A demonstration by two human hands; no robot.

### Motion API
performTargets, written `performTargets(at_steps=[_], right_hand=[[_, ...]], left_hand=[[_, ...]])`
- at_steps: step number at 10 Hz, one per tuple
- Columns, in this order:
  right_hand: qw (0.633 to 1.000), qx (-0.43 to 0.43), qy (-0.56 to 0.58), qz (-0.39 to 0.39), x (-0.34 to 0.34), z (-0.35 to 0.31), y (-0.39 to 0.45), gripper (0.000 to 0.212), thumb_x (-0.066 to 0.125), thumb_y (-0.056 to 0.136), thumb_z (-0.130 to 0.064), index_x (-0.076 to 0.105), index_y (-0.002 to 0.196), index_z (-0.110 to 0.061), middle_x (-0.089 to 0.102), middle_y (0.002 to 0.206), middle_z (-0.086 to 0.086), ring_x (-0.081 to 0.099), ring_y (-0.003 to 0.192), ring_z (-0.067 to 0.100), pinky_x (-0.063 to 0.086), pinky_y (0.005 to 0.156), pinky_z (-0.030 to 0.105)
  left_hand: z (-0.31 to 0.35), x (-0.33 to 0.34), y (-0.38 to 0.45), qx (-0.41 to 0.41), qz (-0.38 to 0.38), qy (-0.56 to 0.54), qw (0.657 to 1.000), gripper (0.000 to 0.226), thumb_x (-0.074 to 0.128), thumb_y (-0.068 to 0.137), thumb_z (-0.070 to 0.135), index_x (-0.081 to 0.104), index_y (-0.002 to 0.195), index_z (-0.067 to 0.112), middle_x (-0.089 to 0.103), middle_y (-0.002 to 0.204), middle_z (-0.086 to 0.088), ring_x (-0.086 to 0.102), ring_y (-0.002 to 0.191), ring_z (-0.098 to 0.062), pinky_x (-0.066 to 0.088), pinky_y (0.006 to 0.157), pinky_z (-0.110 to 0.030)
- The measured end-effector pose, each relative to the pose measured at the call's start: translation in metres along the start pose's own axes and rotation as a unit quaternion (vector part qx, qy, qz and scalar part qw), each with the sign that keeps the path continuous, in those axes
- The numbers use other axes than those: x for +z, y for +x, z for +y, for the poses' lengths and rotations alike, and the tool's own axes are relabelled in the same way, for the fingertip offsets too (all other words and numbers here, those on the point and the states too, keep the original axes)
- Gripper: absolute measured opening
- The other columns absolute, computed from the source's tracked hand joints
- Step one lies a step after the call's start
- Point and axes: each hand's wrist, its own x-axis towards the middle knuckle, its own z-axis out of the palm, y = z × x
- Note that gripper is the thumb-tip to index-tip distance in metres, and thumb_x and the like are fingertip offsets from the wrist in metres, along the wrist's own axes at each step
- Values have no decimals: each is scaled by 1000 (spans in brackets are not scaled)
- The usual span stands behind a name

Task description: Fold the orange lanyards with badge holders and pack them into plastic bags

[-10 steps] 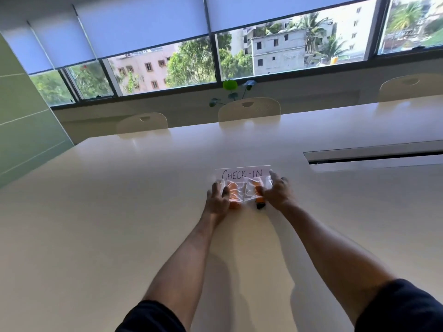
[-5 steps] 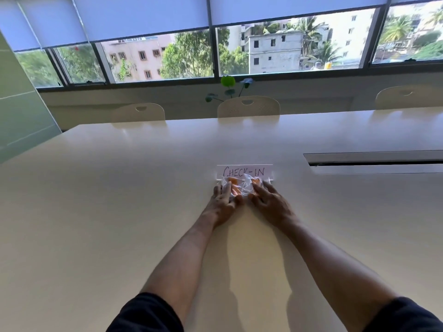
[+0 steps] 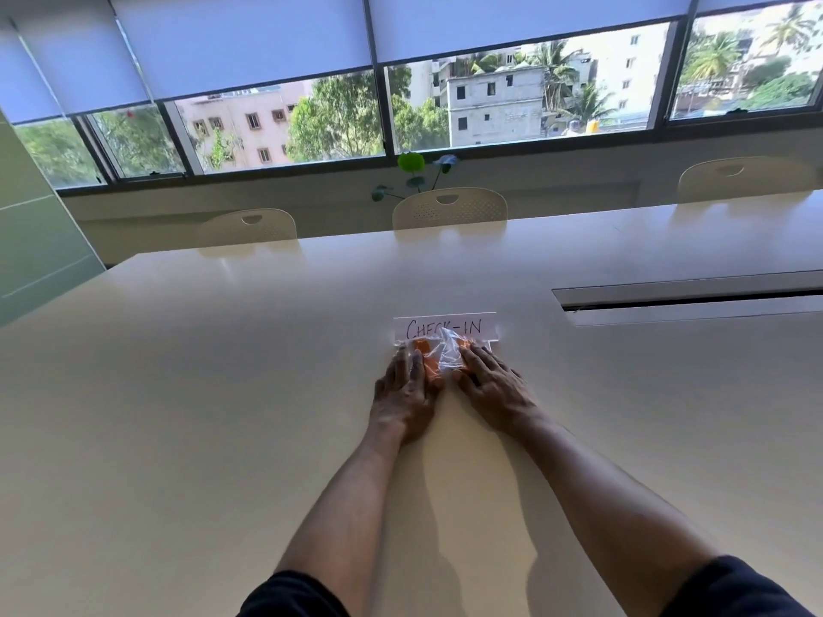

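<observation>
Two clear bags (image 3: 445,356) of folded orange lanyards (image 3: 428,362) lay just in front of the check-in sign (image 3: 444,326), pressed flat by the left hand (image 3: 404,394) and right hand (image 3: 492,385), fingers straight; packing appeared nearly complete.

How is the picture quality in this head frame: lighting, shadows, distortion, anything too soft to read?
Head view: strong daylight from the windows leaves sheen on the table; the forearms cast soft shadows toward the camera; the wide-angle lens bows the far table edge; the plastic bags under the left hand and right hand are small, glary and soft, though the CHECK-IN sign stays legible.
</observation>
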Motion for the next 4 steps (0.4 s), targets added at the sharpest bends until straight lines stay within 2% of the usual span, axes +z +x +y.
performTargets(at_steps=[2, 3, 4], right_hand=[[1000, 2, -8, 12, -7, 0, -7, 65, 35, 103, -57, 11, 161, -38, 8, 170, -8, 6, 157, 14, 15, 122, 37], [999, -18, -13, 50, -14, 5, -10, 63, 33, 105, -53, 12, 161, -33, 8, 169, -8, 9, 156, 15, 16, 122, 36], [995, -26, -52, 79, -20, 8, -8, 61, 31, 105, -55, 21, 160, -32, 12, 169, -6, 13, 156, 15, 17, 122, 35]], left_hand=[[2, -1, -7, 39, 82, 13, 996, 78, 21, 100, 61, -9, 159, 20, -15, 167, -3, -9, 154, -16, 2, 122, -37], [9, -6, -12, 87, 122, 37, 988, 77, 21, 102, 58, -3, 160, 13, -5, 168, -6, -4, 154, -17, 1, 125, -35], [6, -14, -12, 79, 112, 36, 990, 73, 20, 103, 55, 3, 160, 13, 0, 169, -4, -3, 154, -15, 0, 125, -34]])
